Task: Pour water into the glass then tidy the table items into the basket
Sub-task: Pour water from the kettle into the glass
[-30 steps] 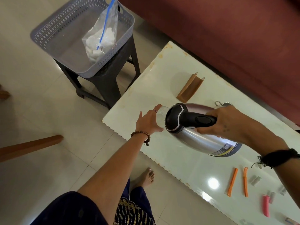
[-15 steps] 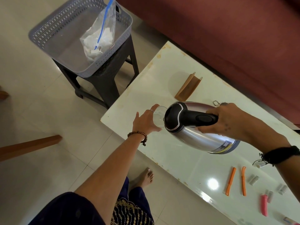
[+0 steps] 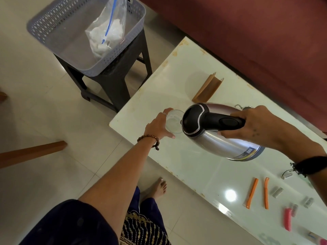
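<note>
A: Two hands busy. Right hand [image 3: 254,124] has its fingers wrapped round the black handle of the kettle [image 3: 221,131], which is tipped with its long axis running from the right hand down toward the glass [image 3: 174,123], lid end lowest.
B: Glass position?
A: On the table [image 3: 177,82] near its front-left corner, just left of the kettle's lid end. Left hand [image 3: 158,125] cups it, fingers and thumb curled round the wall.
B: Water flowing?
A: Can't tell; spout is hidden behind the lid.
B: Pour step, then. Key relation: spout directly over the rim.
A: Agreed. Afterwards the basket [image 3: 46,23] sits on the stool [image 3: 113,80] beyond the table's left end, nearer the left hand. Orange sticks [image 3: 252,192] lie to the right.
</note>
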Demonstrator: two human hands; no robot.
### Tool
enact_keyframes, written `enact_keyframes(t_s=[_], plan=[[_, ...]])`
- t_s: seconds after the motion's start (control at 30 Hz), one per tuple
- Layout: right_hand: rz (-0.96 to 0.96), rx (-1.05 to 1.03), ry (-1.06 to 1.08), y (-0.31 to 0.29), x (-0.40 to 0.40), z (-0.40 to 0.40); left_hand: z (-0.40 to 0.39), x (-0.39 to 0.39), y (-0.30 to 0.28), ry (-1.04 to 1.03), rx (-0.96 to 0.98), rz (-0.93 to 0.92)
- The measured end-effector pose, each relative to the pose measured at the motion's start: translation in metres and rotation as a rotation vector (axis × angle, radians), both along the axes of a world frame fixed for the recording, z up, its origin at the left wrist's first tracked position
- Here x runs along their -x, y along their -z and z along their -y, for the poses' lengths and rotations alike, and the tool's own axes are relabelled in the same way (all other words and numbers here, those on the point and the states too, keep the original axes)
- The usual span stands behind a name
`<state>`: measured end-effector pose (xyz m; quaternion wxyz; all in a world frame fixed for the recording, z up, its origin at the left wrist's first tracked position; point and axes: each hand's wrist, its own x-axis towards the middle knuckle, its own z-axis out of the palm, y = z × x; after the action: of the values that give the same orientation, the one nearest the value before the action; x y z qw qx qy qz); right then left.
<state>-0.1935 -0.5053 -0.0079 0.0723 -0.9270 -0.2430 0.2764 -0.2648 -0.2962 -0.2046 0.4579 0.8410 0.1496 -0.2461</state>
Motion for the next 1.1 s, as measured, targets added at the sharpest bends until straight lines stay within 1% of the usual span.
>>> enact_keyframes(t_s=[0.2,0.77,1.1], plan=[[0.021,0.005,-0.001,0.0000,0.0026,-0.0065,-0.0025,0.0006,0.0019,-0.021,0.022,0.020],[-0.042,-0.025,0.042,-0.0062,0.0032,-0.0068,-0.0054,0.0013,0.0011,0.024,-0.111,-0.014],[-0.062,-0.024,0.017,-0.0076,0.0022,-0.0099,-0.0057,0.0017,-0.0015,0.045,-0.135,-0.007]])
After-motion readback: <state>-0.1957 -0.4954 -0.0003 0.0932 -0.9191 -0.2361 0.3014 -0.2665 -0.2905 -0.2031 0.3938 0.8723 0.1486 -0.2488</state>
